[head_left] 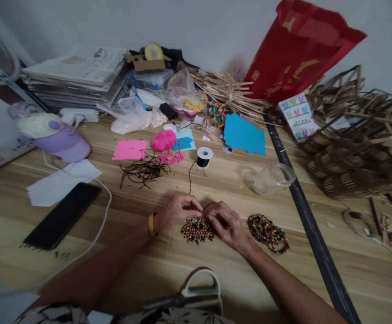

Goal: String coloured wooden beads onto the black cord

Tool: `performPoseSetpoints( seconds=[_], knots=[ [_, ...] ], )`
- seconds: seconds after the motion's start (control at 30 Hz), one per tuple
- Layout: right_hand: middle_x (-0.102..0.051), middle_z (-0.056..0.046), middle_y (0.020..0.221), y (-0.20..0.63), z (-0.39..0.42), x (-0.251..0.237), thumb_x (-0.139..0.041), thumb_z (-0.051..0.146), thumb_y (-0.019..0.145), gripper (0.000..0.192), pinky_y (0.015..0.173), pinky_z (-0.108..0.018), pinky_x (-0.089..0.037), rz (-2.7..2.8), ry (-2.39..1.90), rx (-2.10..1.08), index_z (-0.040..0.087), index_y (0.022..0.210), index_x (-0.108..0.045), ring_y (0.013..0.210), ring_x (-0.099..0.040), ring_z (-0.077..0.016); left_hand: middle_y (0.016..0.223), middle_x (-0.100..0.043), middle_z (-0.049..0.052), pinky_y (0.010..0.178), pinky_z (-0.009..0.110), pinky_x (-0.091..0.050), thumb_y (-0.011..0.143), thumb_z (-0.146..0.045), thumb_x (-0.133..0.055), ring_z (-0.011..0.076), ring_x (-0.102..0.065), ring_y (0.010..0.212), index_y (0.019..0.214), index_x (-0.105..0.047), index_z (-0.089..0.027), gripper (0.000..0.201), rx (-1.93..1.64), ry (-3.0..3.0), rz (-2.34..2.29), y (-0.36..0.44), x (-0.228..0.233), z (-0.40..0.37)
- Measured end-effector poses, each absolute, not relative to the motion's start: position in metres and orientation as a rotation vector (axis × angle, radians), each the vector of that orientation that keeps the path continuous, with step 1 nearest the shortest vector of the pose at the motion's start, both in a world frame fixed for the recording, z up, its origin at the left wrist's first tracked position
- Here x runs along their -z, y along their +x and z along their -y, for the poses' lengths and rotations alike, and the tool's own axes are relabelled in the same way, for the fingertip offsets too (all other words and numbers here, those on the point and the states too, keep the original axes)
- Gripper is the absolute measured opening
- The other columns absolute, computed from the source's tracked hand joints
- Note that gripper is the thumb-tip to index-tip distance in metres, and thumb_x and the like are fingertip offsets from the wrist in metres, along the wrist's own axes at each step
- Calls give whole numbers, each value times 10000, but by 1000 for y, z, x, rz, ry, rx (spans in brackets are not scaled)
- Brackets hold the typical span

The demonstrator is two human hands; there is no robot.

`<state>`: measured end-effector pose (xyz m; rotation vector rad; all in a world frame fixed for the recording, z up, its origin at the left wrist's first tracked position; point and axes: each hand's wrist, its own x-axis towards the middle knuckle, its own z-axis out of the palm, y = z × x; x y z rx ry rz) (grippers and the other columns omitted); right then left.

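A: Hands status?

B: Both low at centre of the tabletop, fingertips meeting. Left hand is pinched nearly closed, thumb and forefinger on a thin black cord. Right hand is curled narrow, fingers bent down onto the bead pile. Probably pinching the cord end too, but the contact point is too small to confirm.

A: Cord direction?

B: Long axis runs away from the person, from the pinch up to a white spool wound with black cord. Slight curve, lying slack on the wood.

A: Beads?

B: Small round ones, mixed red, yellow, dark. Loose heap directly under both hands, touching the right fingers. A second lot, strung into a coiled ring, lies just right of the right hand, flat.

A: Anything else close?

B: Yellow bangle on the left wrist. Clear glass jar on its side, mouth toward the right, beyond the ring. Tangle of cut black strands left of the spool, pink yarn ball behind it. Scissors with pale handles at the near edge. Black phone flat, well left. Tabletop is light wood-grain laminate.
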<state>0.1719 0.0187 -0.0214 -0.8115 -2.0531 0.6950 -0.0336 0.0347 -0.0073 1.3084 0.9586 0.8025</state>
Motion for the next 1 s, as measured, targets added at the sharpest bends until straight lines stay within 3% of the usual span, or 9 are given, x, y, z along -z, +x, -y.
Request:
performPoseSetpoints(
  seconds=[1.0],
  knots=[
    [-614, -68, 823, 171, -19, 20, -519, 159, 894, 66, 702, -309, -491, 2073, -792, -734, 189, 866, -571, 780, -587, -177, 726, -656, 37, 660, 232, -459, 657, -237, -746, 117, -588, 677, 737, -667, -100, 177, -814, 1357, -957, -33, 8, -34]
  ],
)
